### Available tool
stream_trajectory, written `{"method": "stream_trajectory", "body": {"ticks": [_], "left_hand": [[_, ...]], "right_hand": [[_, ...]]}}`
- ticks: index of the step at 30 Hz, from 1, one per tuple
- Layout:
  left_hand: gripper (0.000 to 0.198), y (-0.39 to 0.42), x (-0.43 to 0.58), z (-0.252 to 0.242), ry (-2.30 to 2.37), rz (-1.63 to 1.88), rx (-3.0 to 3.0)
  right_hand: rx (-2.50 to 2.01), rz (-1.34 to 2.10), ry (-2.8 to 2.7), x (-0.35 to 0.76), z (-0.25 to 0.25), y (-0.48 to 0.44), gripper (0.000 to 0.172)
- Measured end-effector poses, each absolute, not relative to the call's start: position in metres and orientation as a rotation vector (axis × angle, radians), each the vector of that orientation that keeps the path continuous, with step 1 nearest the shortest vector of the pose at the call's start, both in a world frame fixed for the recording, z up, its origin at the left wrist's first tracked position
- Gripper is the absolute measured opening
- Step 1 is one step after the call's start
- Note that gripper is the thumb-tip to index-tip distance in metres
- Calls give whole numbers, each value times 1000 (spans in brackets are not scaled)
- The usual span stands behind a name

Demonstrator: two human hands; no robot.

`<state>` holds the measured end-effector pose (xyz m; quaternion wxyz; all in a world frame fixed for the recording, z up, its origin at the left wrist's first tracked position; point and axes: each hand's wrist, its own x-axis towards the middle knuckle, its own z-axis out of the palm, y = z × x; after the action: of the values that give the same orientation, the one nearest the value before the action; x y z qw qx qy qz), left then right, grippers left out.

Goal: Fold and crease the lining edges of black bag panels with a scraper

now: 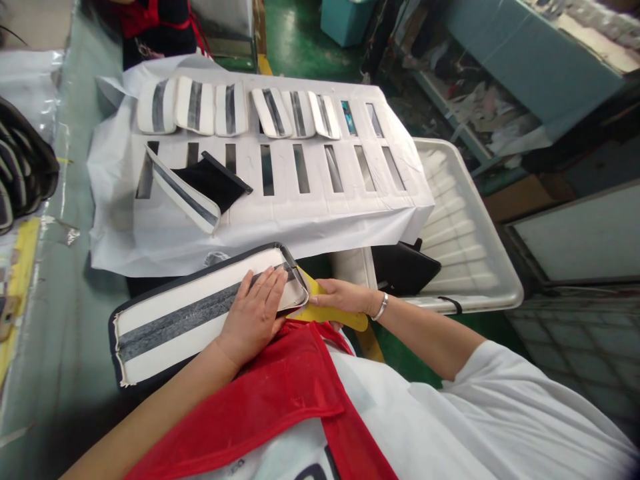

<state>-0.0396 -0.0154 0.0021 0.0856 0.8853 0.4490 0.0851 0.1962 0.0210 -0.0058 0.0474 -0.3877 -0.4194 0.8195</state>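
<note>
A long padded panel, white with a dark grey stripe and a black edge, lies across in front of me. My left hand rests flat on its right part, fingers stretched out over the stripe. At the panel's right end, my right hand grips a flat yellow plate, whose far part reaches to the panel's end; how deep it goes is hidden. Beyond the panel, a similar white striped piece with a black flap lies on the white-covered stand.
Several small white striped pads lie in a row on the stand, above dark slots. A pale plastic tub at right holds a black piece. A green-grey worktable runs along the left. Another person in red is at the top.
</note>
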Motion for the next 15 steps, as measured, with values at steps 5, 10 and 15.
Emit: {"method": "stream_trajectory", "body": {"ticks": [5, 10, 15], "left_hand": [[65, -14, -39, 3, 1329, 229, 2613], [64, -13, -39, 4, 1315, 242, 2611], [64, -13, -41, 2, 1311, 244, 2605]], "right_hand": [[-1175, 2467, -1317, 195, -7, 21, 42], [-1225, 2450, -1347, 193, -2, 22, 40], [-1296, 2372, -1489, 190, 3, 29, 35]]}}
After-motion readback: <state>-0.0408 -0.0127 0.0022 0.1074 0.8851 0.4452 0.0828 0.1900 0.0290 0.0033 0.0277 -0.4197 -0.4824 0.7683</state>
